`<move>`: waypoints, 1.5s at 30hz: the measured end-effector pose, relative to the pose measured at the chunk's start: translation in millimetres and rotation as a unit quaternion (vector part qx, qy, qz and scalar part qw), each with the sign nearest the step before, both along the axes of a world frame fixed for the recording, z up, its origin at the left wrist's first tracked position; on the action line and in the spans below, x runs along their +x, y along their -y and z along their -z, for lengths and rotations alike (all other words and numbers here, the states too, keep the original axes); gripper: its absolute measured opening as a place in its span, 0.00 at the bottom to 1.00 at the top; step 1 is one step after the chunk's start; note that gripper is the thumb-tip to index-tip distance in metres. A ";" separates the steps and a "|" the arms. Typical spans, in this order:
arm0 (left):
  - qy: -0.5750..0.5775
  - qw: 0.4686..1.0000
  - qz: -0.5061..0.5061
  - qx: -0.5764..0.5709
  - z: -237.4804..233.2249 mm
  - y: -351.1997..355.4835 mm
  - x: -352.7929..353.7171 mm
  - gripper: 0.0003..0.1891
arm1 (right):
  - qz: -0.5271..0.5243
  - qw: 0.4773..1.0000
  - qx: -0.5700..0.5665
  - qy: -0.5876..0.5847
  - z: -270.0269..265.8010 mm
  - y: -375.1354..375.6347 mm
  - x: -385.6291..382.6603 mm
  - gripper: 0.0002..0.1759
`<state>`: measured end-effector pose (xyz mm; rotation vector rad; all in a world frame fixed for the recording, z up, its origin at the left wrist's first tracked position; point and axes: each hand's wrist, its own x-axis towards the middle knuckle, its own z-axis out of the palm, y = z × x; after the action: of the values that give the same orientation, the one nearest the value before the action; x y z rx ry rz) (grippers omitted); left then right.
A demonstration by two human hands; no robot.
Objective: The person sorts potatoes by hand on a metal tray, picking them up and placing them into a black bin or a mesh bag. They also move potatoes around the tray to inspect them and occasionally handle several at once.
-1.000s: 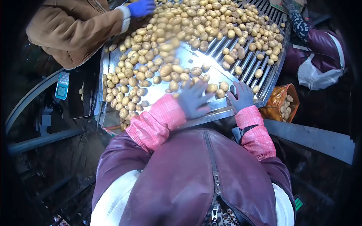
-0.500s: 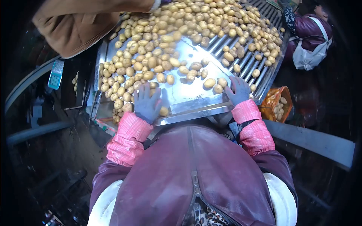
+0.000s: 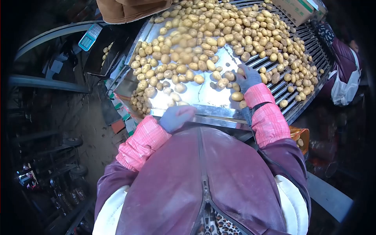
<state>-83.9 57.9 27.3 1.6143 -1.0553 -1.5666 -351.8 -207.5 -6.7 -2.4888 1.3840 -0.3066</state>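
Observation:
Many potatoes (image 3: 192, 29) lie spread over a shiny metal tray (image 3: 211, 98) and onto the rollers beside it. My left hand (image 3: 177, 117), in a grey glove, is at the tray's front lip, fingers drawn together and pointing right. Whether it has anything inside is hidden. Two or three pale potatoes (image 3: 179, 87) rest just beyond it. Over the tray's right part, my right hand (image 3: 250, 78), gloved too, has its fingers curled about a potato (image 3: 241, 71). Other potatoes (image 3: 237, 96) sit close below that hand.
Metal rollers (image 3: 279, 87) run along the right side, with a cardboard box (image 3: 293, 11) at the far end. A person in a purple jacket (image 3: 344, 58) stands at right; a brown garment (image 3: 133, 9) shows at top. An orange container (image 3: 299, 138) holds potatoes. Potatoes (image 3: 139, 102) fill the left corner.
My left hand has come off the tray surface toward my body and its fingers have closed. My right hand has reached farther forward to a potato. The view has shifted, showing more at left.

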 end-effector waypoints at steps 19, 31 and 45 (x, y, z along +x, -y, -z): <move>-0.489 0.853 -0.176 0.050 -2.6 59.3 1.5 0.25 | -0.124 0.983 0.117 -0.075 -34.6 -70.7 -18.2 0.24; -0.447 0.862 -0.236 0.053 4.5 51.1 8.5 0.25 | -0.087 0.867 0.424 0.247 -38.8 -63.8 58.5 0.24; -0.354 0.863 -0.357 0.051 -1.0 42.3 18.2 0.17 | -0.336 0.939 -0.076 0.007 4.5 -8.2 193.6 0.23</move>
<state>-65.8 15.6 28.3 1.1099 0.0399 -1.4771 -158.2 -199.3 -11.2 -2.8873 0.4443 -0.2831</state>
